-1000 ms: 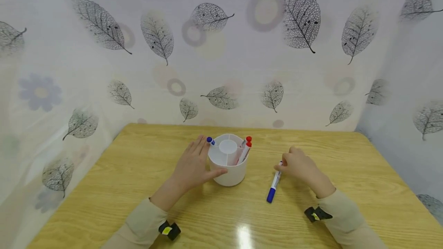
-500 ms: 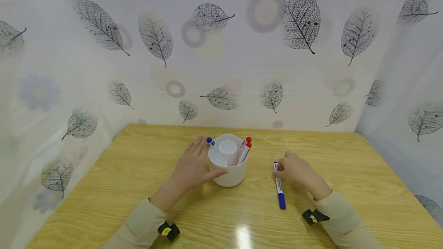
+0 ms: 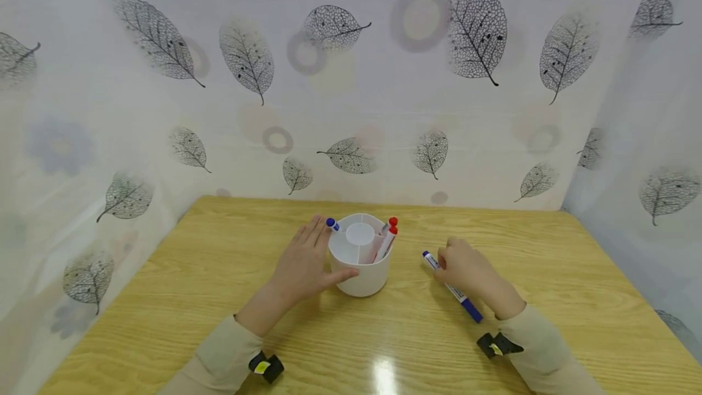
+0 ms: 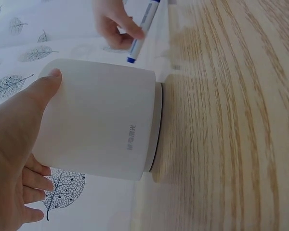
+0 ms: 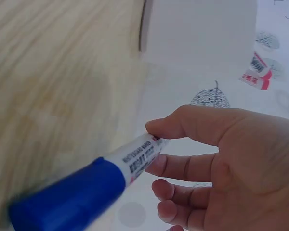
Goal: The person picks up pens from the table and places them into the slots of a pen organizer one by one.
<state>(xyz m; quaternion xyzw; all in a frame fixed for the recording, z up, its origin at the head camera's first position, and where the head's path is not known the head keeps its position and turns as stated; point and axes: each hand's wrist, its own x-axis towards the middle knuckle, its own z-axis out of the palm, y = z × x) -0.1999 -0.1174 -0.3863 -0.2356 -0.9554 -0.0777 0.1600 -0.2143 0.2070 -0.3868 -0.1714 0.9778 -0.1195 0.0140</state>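
Note:
My left hand rests against the left side of a white round pen holder, fingers straight along it and thumb on its near wall. In the left wrist view the thumb touches the holder's upper wall. My right hand pinches a blue-capped whiteboard marker between thumb and fingers. The marker slants, with its cap toward me and its blue end toward the holder. In the right wrist view the other fingers are loosely curled, apart from the marker.
Two red-capped markers lean in the holder's right compartment, and a blue-ended marker leans at its left. The holder stands on a wooden table. A leaf-patterned sheet rises behind the table's far edge.
The blue marker has turned in my right hand, its cap swinging from lower left to lower right. That hand has shifted slightly left. My left hand and the pen holder have stayed in place.

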